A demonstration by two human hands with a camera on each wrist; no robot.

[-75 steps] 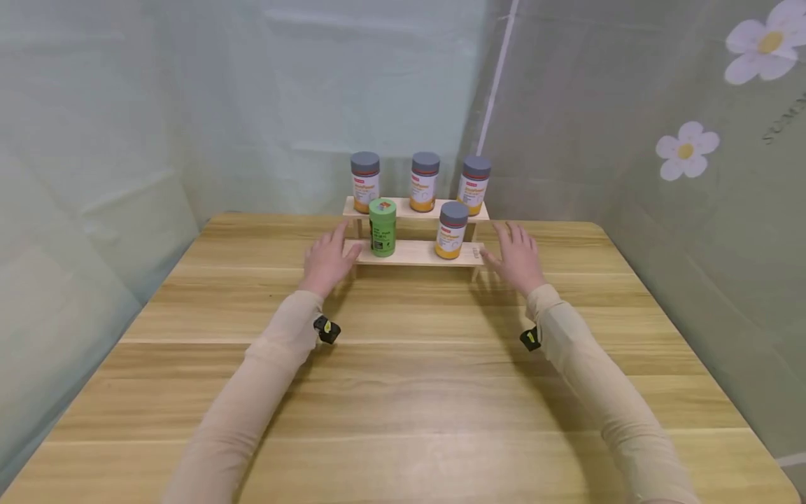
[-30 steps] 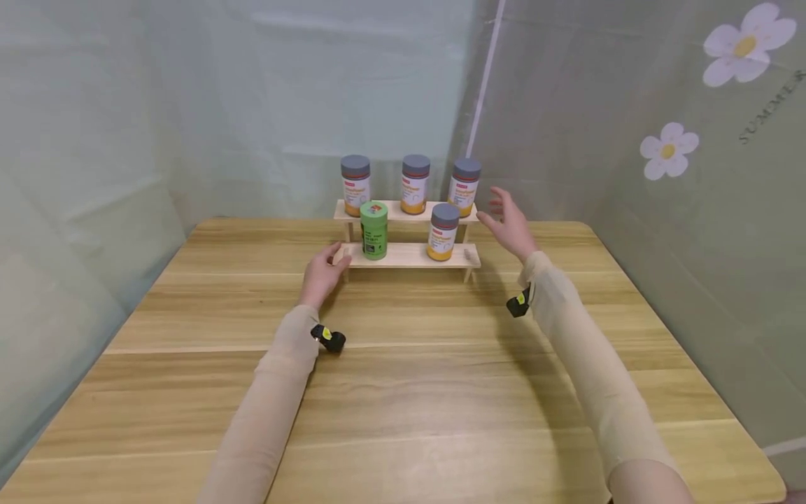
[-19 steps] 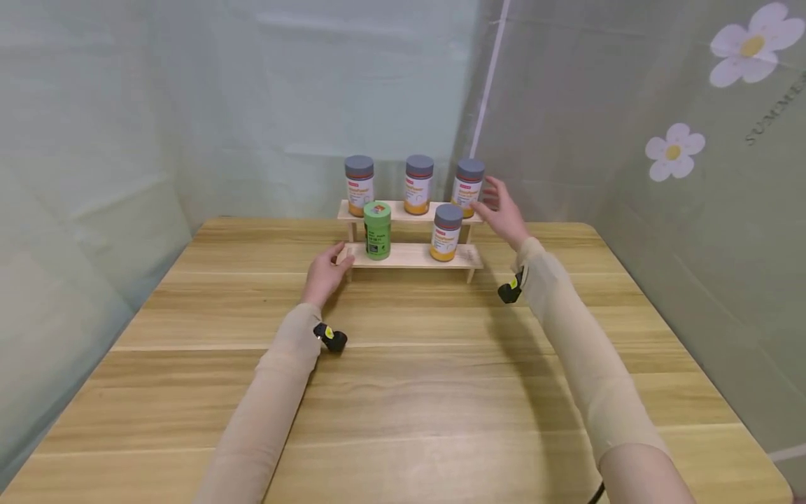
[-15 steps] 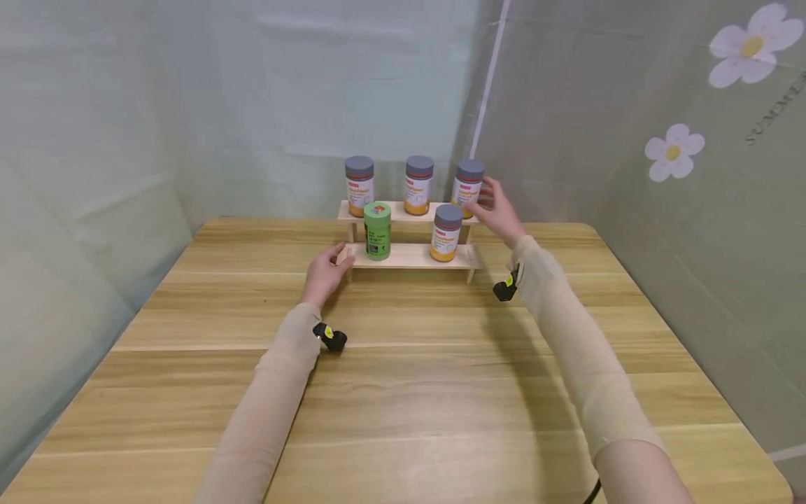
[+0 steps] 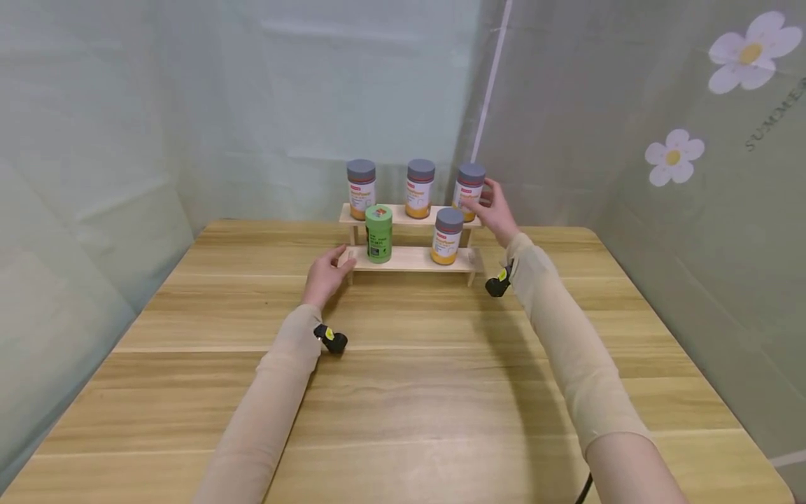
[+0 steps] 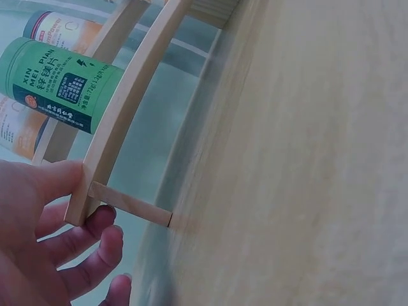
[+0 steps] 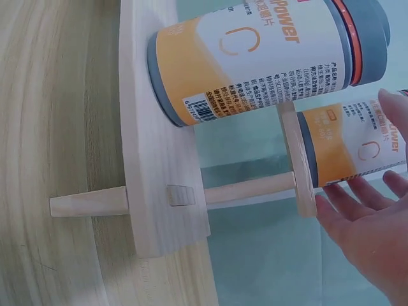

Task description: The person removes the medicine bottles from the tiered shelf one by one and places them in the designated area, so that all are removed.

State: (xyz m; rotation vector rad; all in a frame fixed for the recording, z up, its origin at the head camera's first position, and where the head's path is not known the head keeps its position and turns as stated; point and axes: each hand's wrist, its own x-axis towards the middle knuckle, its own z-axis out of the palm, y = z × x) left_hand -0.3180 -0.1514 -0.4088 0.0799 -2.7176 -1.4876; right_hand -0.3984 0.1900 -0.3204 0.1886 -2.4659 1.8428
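A small two-tier wooden shelf [image 5: 409, 259] stands at the back of the table. My left hand [image 5: 324, 276] pinches the left end of its lower board, thumb above and fingers below, as the left wrist view shows. Beside that thumb stands a green supplement bottle [image 6: 64, 83]. My right hand [image 5: 497, 213] holds the rightmost grey-lidded supplement bottle [image 5: 471, 183] on the upper board, thumb in front and fingers curled behind; its base is at the board in the right wrist view. Another grey-lidded bottle [image 7: 248, 64] stands upright on the lower board's right side.
Two more grey-lidded bottles, a left one [image 5: 362, 192] and a middle one [image 5: 419, 190], stand on the upper board. The wood-grain table [image 5: 403, 392] stretches out in front. A pale curtain [image 5: 315, 98] hangs close behind.
Both hands were first spread beside the shelf. The left hand has taken hold of the lower board's end; the right hand has risen and closed round the upper right bottle.
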